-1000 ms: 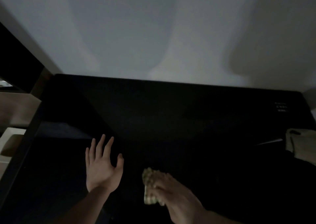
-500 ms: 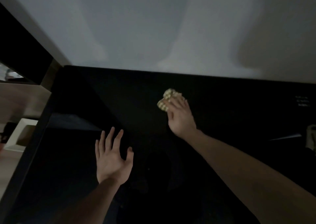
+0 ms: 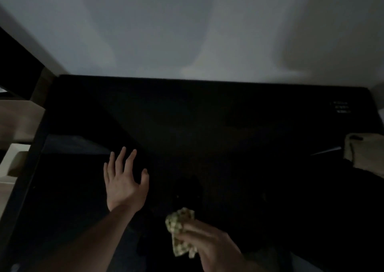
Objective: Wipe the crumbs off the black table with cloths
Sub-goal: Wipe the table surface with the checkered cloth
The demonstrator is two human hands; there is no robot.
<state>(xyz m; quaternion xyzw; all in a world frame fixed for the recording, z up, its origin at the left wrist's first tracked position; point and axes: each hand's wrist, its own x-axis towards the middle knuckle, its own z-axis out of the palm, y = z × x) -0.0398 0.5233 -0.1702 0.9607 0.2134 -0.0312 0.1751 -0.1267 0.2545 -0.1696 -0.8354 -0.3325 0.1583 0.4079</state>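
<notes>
The black table (image 3: 207, 116) fills the lower part of the dim head view. My right hand (image 3: 209, 242) grips a bunched green-and-white checked cloth (image 3: 179, 228) near the table's front edge, its fingers curled over the fabric. My left hand (image 3: 122, 180) lies flat on the table left of centre, fingers spread and straight, holding nothing. A few tiny pale specks (image 3: 177, 197) show on the dark surface just beyond the cloth; other crumbs are too dark to make out.
A pale folded cloth or bag (image 3: 363, 153) sits at the table's right edge. A small white label (image 3: 340, 107) marks the far right corner. A grey wall rises behind the table. Light wooden furniture (image 3: 14, 122) stands past the left edge.
My right hand has drawn the cloth back from the far middle of the table to the front edge. My left hand has stayed flat in the same place.
</notes>
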